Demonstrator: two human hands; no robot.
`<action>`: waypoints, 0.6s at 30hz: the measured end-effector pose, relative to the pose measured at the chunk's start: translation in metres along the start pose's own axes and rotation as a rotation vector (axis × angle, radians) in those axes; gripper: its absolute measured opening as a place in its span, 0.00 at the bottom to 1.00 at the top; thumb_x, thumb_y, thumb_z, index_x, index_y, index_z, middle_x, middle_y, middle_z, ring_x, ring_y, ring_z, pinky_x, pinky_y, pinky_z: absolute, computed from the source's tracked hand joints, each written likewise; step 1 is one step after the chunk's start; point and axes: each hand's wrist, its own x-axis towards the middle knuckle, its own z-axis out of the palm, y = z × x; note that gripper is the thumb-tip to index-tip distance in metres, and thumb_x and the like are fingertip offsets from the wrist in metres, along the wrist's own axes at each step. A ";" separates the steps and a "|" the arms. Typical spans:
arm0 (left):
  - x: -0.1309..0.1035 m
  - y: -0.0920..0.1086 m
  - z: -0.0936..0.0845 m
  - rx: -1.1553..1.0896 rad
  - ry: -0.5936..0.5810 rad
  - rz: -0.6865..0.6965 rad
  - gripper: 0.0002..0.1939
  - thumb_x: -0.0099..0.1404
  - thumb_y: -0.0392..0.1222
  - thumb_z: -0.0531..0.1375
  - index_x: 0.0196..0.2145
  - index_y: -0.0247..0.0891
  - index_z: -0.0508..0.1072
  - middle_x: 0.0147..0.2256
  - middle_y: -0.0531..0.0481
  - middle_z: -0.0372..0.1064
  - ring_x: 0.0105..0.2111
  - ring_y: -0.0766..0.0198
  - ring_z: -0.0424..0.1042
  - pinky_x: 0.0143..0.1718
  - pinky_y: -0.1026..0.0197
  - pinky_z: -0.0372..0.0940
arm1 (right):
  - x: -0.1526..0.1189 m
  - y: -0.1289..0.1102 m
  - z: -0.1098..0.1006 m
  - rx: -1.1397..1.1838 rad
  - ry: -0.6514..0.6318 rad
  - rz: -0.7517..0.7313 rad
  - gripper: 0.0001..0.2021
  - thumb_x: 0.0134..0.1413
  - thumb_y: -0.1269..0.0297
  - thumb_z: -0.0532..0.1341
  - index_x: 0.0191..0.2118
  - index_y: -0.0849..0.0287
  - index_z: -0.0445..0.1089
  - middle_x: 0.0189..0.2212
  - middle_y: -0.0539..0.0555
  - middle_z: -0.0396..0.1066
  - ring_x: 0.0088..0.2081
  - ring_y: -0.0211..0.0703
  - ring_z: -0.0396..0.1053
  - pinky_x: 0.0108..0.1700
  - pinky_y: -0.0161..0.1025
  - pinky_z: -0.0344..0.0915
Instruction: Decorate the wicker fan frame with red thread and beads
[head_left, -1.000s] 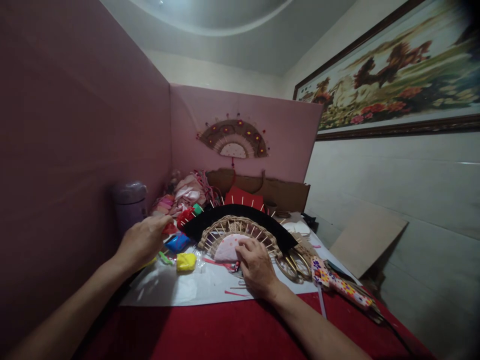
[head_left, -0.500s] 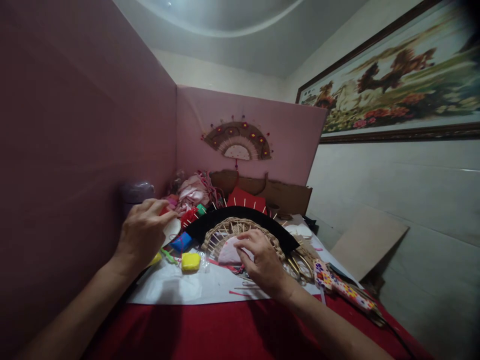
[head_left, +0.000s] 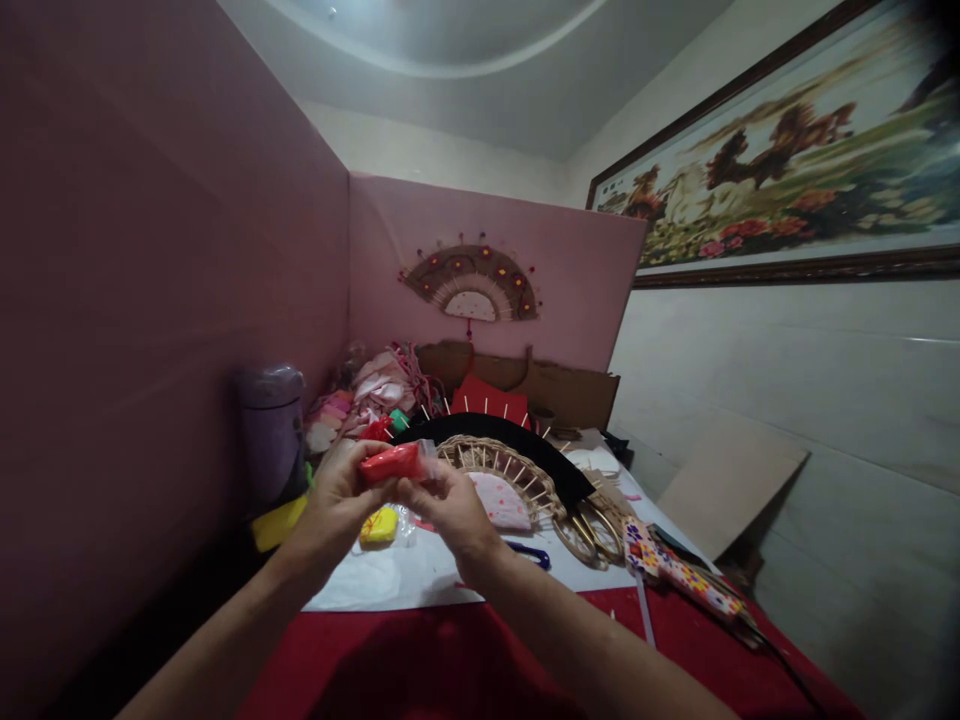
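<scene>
A red packet (head_left: 391, 463), like soft clay in a clear plastic wrapper, is between my two hands above the table. My left hand (head_left: 339, 505) grips its left end, thumb underneath. On its right, the loose clear wrapper lies in the fingers of my right hand (head_left: 452, 508). Behind them stands a fan-shaped piece with a black band (head_left: 517, 440), a woven cord arc (head_left: 517, 465) with pale sticks, and a pink spotted half-disc (head_left: 501, 502), partly covered by my right hand. A yellow packet (head_left: 379, 527) lies below the hands.
A purple bottle (head_left: 271, 430) stands at the left. Scissors (head_left: 592, 535), a flower-patterned glue gun (head_left: 679, 570) and a blue-handled tool (head_left: 531, 554) lie to the right. Pink ribbons (head_left: 384, 385) are heaped behind. A finished fan (head_left: 472, 280) hangs on the pink panel (head_left: 577, 260).
My left hand has come down and right. My right hand has left the pink half-disc and moved left, and both hands now meet on the red packet.
</scene>
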 end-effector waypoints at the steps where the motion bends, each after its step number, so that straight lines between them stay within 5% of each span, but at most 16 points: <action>1: -0.002 -0.003 0.003 -0.030 -0.019 -0.025 0.20 0.50 0.51 0.65 0.37 0.38 0.67 0.32 0.52 0.69 0.32 0.63 0.70 0.34 0.61 0.67 | -0.001 0.002 -0.001 0.057 0.018 0.032 0.17 0.41 0.53 0.68 0.35 0.60 0.74 0.27 0.49 0.71 0.30 0.38 0.67 0.35 0.35 0.63; 6: 0.011 -0.018 -0.005 0.072 -0.249 -0.174 0.26 0.54 0.60 0.60 0.42 0.37 0.64 0.30 0.51 0.69 0.27 0.63 0.72 0.31 0.58 0.68 | -0.001 0.004 -0.015 0.100 0.074 0.088 0.14 0.40 0.55 0.69 0.26 0.63 0.72 0.19 0.45 0.65 0.20 0.29 0.56 0.23 0.28 0.54; 9: 0.027 -0.030 -0.022 0.214 -0.190 -0.199 0.31 0.55 0.67 0.52 0.42 0.36 0.65 0.31 0.47 0.71 0.30 0.57 0.74 0.31 0.55 0.69 | 0.004 0.007 -0.025 0.123 0.138 0.148 0.16 0.43 0.54 0.67 0.31 0.63 0.71 0.21 0.47 0.67 0.19 0.29 0.56 0.19 0.27 0.51; 11: 0.034 -0.040 -0.031 0.407 -0.166 -0.093 0.27 0.56 0.63 0.55 0.41 0.35 0.69 0.37 0.43 0.72 0.39 0.55 0.73 0.39 0.55 0.67 | 0.008 0.010 -0.033 0.160 0.169 0.214 0.17 0.42 0.53 0.66 0.33 0.63 0.70 0.22 0.49 0.69 0.18 0.31 0.59 0.17 0.27 0.52; 14: 0.033 -0.057 -0.036 0.662 -0.320 0.036 0.16 0.58 0.48 0.56 0.41 0.37 0.73 0.43 0.41 0.72 0.44 0.54 0.70 0.46 0.55 0.63 | 0.011 0.018 -0.044 0.203 0.211 0.270 0.17 0.41 0.54 0.66 0.32 0.64 0.69 0.22 0.51 0.71 0.20 0.35 0.65 0.17 0.28 0.55; 18: 0.024 -0.064 -0.037 1.035 -0.465 0.126 0.15 0.56 0.35 0.54 0.38 0.42 0.77 0.40 0.45 0.73 0.40 0.55 0.70 0.41 0.58 0.61 | 0.008 0.030 -0.058 0.225 0.255 0.277 0.15 0.42 0.56 0.65 0.33 0.63 0.68 0.23 0.51 0.72 0.21 0.37 0.67 0.17 0.28 0.58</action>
